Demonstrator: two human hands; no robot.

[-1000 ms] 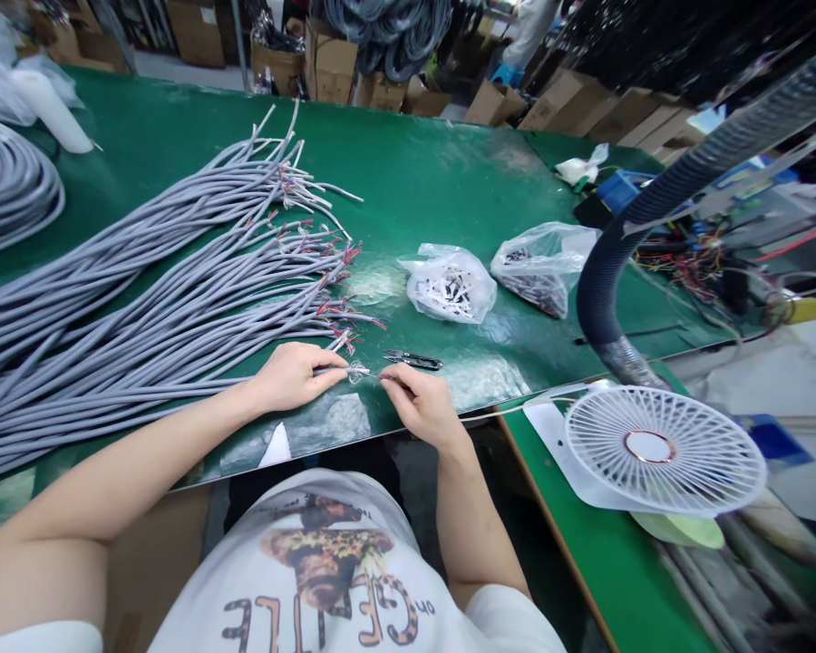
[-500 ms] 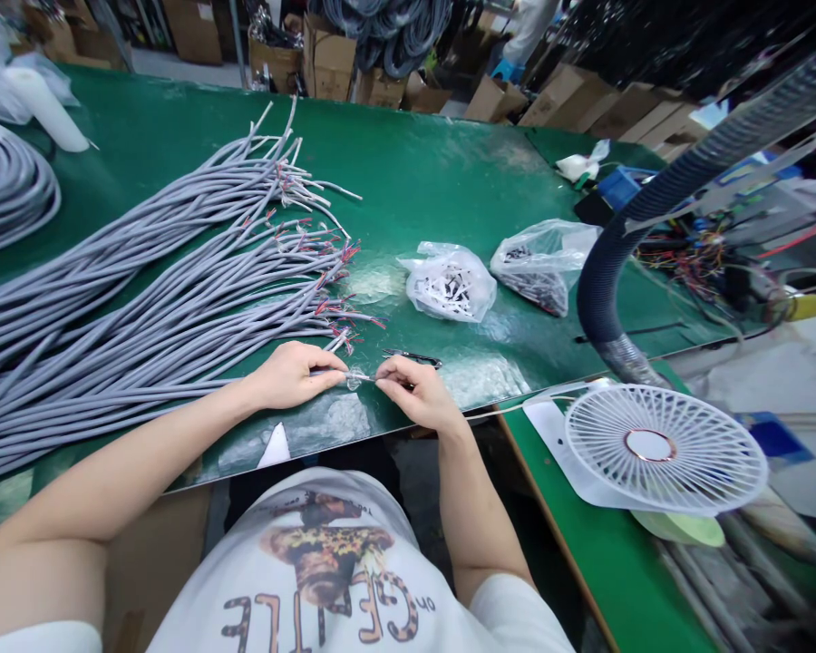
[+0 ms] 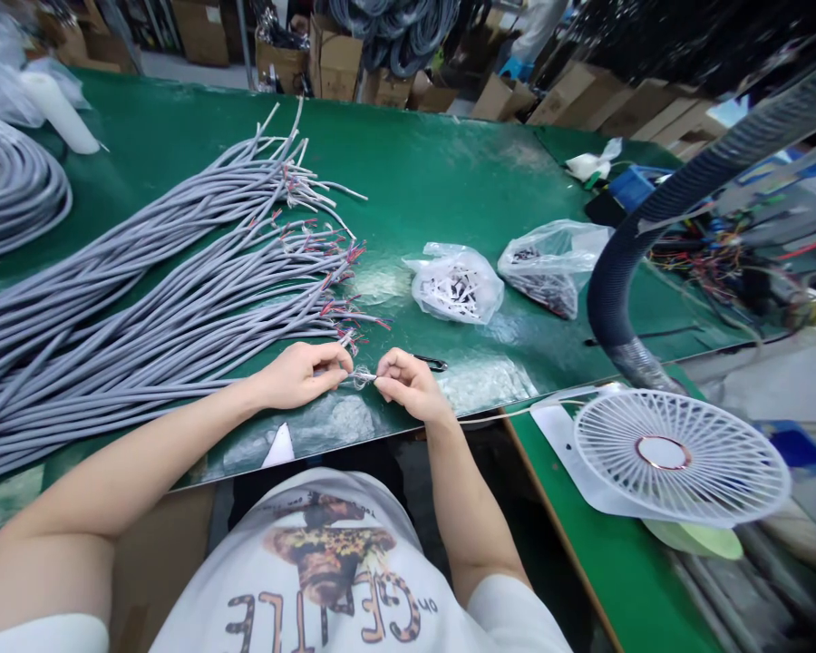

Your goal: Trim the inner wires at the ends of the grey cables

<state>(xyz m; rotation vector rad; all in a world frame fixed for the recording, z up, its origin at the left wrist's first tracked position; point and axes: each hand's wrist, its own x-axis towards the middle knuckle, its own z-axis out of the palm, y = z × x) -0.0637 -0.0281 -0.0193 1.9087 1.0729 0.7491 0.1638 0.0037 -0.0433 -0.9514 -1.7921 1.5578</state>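
Near the front edge of the green table, my left hand (image 3: 306, 374) is closed round the end of a grey cable (image 3: 245, 384). My right hand (image 3: 412, 384) pinches the stripped tip of that same cable, just to the right. Between the two hands shows a whitish, loose tangle of wire or wrapping (image 3: 363, 377), too small to make out fully. A pair of dark snips (image 3: 432, 363) lies behind my right hand, partly hidden by it. Many grey cables (image 3: 177, 263) lie to the left, their stripped ends showing red and white wires.
Two clear plastic bags, one with black and white small parts (image 3: 459, 286) and one with dark parts (image 3: 540, 277), lie beyond my right hand. A white fan (image 3: 680, 453) and a black flexible hose (image 3: 616, 281) stand at right. A coiled cable (image 3: 27, 181) lies far left.
The loose whitish material between my hands looks more spread out. My right hand now covers more of the snips. The whole view has shifted slightly.
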